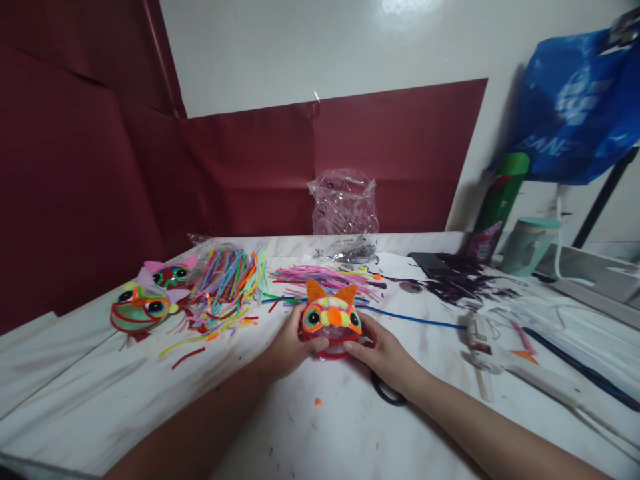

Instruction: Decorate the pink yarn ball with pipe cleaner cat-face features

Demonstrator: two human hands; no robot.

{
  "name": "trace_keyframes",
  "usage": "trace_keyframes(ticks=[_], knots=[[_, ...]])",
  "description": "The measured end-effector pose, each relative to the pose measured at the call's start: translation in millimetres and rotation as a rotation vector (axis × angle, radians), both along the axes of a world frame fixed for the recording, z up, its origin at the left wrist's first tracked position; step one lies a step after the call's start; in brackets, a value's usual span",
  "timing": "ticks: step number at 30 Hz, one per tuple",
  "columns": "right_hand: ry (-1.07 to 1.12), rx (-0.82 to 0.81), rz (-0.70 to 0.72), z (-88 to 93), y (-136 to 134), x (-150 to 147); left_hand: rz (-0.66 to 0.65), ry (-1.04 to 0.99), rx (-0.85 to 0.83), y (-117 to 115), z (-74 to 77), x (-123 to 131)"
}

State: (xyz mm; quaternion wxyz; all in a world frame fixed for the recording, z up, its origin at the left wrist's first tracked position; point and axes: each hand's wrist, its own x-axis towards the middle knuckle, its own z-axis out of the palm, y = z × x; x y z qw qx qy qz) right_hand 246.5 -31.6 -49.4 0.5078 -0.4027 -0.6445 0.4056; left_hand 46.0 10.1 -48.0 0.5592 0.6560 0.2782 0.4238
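Between my two hands is a small craft animal head point(334, 321) with orange felt ears, big black-and-green eyes, a round orange nose and a clear lower part edged in red. My left hand point(290, 339) grips its left side, the thumb along the lower front. On the other side my right hand point(383, 347) holds it the same way, thumb near the red rim. A black scissor handle point(389, 390) shows partly beneath my right wrist. Behind the head, blue pipe cleaners point(415, 317) run across the table.
Two more craft heads point(140, 310) sit at the left, beside a pile of colourful pipe cleaners point(227, 277). Pink strips point(325, 275) lie behind my hands. At the right are a glue gun point(483, 340), dark purple scraps point(460, 280) and a green mug point(530, 247). A clear plastic bag point(345, 203) stands at the back.
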Motion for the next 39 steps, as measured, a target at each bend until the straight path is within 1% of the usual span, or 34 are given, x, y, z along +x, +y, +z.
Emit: trace_keyframes(ticks=[6,10,13,20,26,33,37,39], knots=[[-0.031,0.009,0.022,3.4,-3.4,0.7,0.036,0.012,0.020,-2.4,3.1,1.4],[-0.007,-0.013,0.050,5.1,-3.7,0.4,0.019,-0.012,0.004,-2.3,4.1,2.1],[-0.008,-0.033,0.054,5.0,-3.1,0.3,0.031,0.000,0.012,-1.0,2.8,1.8],[-0.022,-0.030,0.067,3.7,-2.2,1.9,0.032,0.023,0.006,-1.3,2.5,1.3],[-0.036,-0.013,0.072,6.0,-3.3,2.0,0.005,-0.019,0.003,-0.4,1.5,1.5],[0.003,-0.034,0.092,0.3,3.3,5.6,-0.007,-0.040,-0.036,3.4,-2.4,1.9],[0.017,-0.048,0.061,-2.6,6.9,7.3,-0.019,-0.051,-0.016,7.6,-5.1,1.3],[0.025,-0.049,0.045,-3.4,8.0,7.7,-0.002,-0.053,0.000,10.4,-6.2,0.2]])
